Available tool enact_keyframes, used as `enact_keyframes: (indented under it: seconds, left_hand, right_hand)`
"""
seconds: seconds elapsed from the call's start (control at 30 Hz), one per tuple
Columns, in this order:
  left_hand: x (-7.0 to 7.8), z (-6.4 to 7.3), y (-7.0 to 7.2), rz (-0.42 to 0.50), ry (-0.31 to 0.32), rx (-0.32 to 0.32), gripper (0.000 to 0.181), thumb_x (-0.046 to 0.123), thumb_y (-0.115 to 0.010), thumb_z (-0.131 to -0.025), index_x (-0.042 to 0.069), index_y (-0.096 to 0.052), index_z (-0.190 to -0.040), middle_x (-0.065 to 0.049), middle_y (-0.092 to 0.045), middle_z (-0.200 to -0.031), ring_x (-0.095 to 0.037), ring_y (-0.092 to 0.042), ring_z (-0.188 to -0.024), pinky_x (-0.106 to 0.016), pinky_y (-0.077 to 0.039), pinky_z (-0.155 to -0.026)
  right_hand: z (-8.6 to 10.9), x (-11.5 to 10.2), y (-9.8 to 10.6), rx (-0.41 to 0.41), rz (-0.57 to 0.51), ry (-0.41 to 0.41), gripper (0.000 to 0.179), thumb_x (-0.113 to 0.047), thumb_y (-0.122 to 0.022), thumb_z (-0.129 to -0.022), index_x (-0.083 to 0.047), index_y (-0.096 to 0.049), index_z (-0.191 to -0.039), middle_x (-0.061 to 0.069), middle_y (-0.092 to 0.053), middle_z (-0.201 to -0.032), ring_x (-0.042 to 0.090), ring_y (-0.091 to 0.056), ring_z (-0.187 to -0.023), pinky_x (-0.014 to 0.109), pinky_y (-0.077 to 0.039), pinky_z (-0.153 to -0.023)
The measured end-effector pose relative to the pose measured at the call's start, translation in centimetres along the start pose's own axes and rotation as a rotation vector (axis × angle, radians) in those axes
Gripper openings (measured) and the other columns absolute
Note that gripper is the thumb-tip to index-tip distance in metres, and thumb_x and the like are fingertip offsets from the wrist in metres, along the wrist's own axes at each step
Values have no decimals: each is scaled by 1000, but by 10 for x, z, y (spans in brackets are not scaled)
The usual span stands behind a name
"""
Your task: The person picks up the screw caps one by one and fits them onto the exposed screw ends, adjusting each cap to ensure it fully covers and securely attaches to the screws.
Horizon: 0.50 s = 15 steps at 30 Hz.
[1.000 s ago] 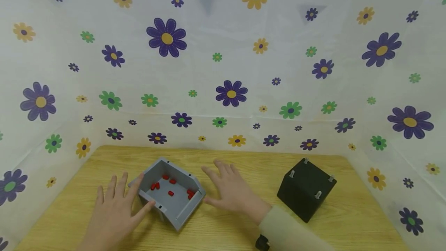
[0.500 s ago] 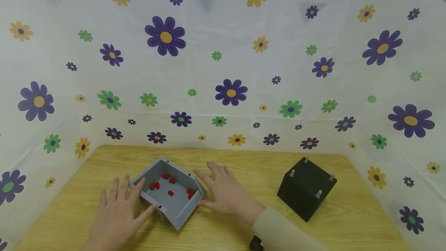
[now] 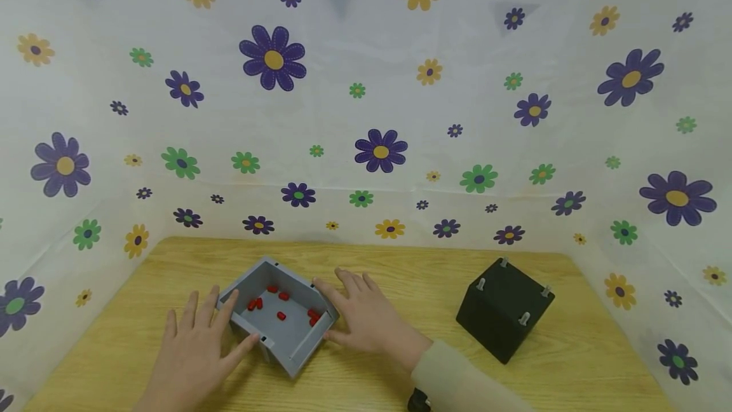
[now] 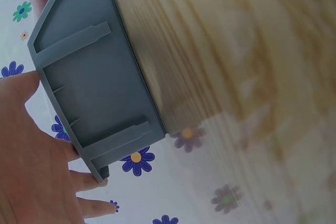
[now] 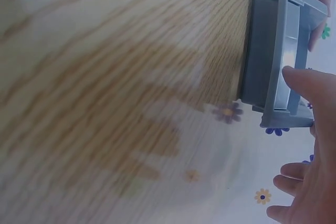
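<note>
Grey bin (image 3: 309,343) on the surface (image 3: 412,266), left of the black box (image 3: 497,320) — left hand (image 3: 191,348) spread, right hand (image 3: 368,318) loosely open, both touching it, neither gripping. Uneven pressure could tip it — red pellets (image 3: 281,316) might spill.

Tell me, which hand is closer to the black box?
The right. The right hand is left of the black box, with bare tabletop between; the left hand is farther left, beyond the gray bin.
</note>
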<state>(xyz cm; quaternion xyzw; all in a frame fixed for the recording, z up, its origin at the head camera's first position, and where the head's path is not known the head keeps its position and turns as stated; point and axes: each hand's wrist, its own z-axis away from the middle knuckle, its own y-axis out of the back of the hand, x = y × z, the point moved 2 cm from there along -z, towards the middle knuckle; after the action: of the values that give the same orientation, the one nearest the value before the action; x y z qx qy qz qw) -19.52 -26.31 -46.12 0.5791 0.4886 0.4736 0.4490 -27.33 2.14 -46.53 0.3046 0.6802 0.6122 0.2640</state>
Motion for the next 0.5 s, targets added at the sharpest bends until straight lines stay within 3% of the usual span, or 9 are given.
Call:
enact_keyframes:
  seconds: [0.5]
  left_hand:
    - [-7, -10, 1, 13, -6, 6, 110, 78, -55, -95, -6, -31, -162, -32, -33, -167, -60, -28, -152, -85, -17, -118]
  right_hand:
    - [4, 2, 2, 5, 37, 15, 89, -65, -63, -99, -32, -21, -170, 13, -38, -168, 29, -42, -155, 53, -37, -128]
